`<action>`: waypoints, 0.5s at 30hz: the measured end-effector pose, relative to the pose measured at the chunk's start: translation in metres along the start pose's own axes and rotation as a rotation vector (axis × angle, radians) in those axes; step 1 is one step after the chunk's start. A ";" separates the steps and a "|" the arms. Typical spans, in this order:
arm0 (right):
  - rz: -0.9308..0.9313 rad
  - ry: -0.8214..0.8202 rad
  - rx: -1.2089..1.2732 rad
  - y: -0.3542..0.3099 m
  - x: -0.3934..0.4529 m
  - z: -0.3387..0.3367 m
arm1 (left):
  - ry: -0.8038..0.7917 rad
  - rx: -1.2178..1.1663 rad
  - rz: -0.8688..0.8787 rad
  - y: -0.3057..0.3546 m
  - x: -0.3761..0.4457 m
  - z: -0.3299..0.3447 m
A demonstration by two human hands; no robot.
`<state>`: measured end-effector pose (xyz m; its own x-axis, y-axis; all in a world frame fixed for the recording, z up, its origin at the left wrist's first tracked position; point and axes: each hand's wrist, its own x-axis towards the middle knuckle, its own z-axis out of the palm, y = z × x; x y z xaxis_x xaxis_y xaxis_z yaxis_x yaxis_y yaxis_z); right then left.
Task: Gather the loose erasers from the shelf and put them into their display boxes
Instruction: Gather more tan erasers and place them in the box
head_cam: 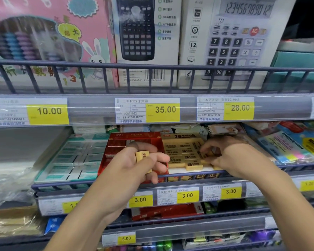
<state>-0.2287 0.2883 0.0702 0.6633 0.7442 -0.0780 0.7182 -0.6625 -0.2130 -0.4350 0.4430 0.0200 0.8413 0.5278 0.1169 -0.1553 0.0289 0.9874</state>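
Observation:
On the middle shelf stand three display boxes side by side: a teal one (43,175) with white-and-teal erasers, a red one (105,153) and a yellow one (181,136) holding several yellow 2B erasers. My left hand (134,163) hovers over the red box and grips a yellow 2B eraser (143,156) between thumb and fingers. My right hand (230,156) reaches into the right side of the yellow box, its curled fingers pinching a yellow eraser (206,156) there. One eraser (194,166) lies at the front of the yellow box.
A dark wire rail (188,175) fronts the shelf, with price tags below. Notebooks and colourful packs (288,147) crowd the right; plastic-wrapped goods (11,160) lie on the left. Calculator boxes (234,38) and a pink abacus box (43,38) stand on the shelf above.

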 end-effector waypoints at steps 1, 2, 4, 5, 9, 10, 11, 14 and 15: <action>-0.029 0.043 0.012 0.003 -0.001 0.002 | -0.004 -0.017 0.006 -0.001 0.000 0.000; -0.065 0.100 0.022 0.007 -0.003 0.005 | -0.003 -0.034 0.008 0.000 0.000 0.001; -0.146 0.233 0.079 0.007 -0.008 0.012 | 0.000 -0.063 0.006 0.002 -0.001 0.002; -0.203 0.302 0.141 0.004 -0.011 0.015 | 0.003 -0.083 0.006 0.003 -0.002 0.002; -0.561 0.450 0.381 -0.019 -0.034 0.024 | -0.031 -0.189 0.022 0.007 -0.002 0.008; -0.636 0.452 0.394 -0.026 -0.038 0.027 | -0.042 -0.204 0.024 0.008 -0.002 0.010; -0.694 0.444 0.404 -0.032 -0.040 0.031 | -0.051 -0.214 0.026 0.009 -0.002 0.012; -0.763 0.432 0.388 -0.048 -0.040 0.038 | -0.072 -0.238 0.032 0.009 -0.005 0.017; -0.774 0.445 0.371 -0.052 -0.039 0.040 | -0.080 -0.235 0.030 0.008 -0.005 0.018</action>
<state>-0.3002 0.2972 0.0456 0.1085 0.8125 0.5728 0.9283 0.1233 -0.3508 -0.4312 0.4255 0.0288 0.8713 0.4629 0.1630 -0.2891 0.2157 0.9327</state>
